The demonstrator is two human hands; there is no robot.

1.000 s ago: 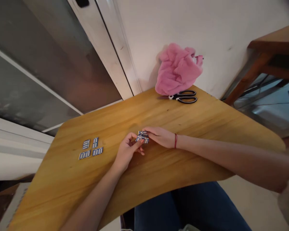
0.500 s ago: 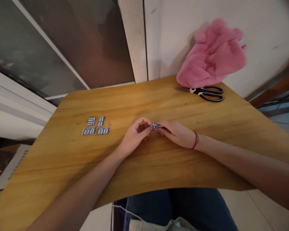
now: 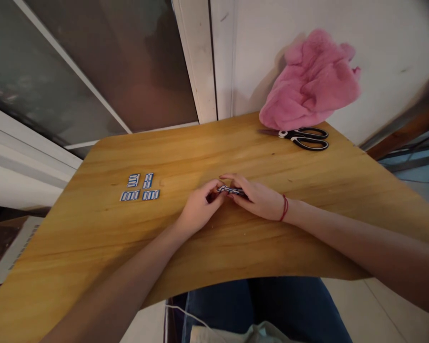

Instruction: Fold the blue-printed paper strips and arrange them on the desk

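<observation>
Over the middle of the table, my left hand [image 3: 202, 202] and my right hand [image 3: 255, 196] meet around a small flat blue-and-white patterned piece [image 3: 230, 190]. Left thumb and fingers pinch its left end; on the right, the thumb and fingers hold the other end, with the index finger arched above it. Fingers hide part of the piece, so I cannot tell whether it is one or a stack. To the left lie several similar blue-and-white striped pieces [image 3: 148, 180], laid out close together in two rows. A red string bracelet circles my right wrist.
Black-handled scissors [image 3: 309, 138] lie at the table's back right, beside a pink fluffy cloth [image 3: 311, 81] that leans on the white wall. Glass panels in a white frame [image 3: 195, 62] stand behind the wooden table [image 3: 214, 252]. A cardboard box [image 3: 12, 247] is at the left.
My right index finger has lifted off the patterned piece and arches over it. The piece has shifted slightly left and tilted. The pieces at the left still lie in the same layout.
</observation>
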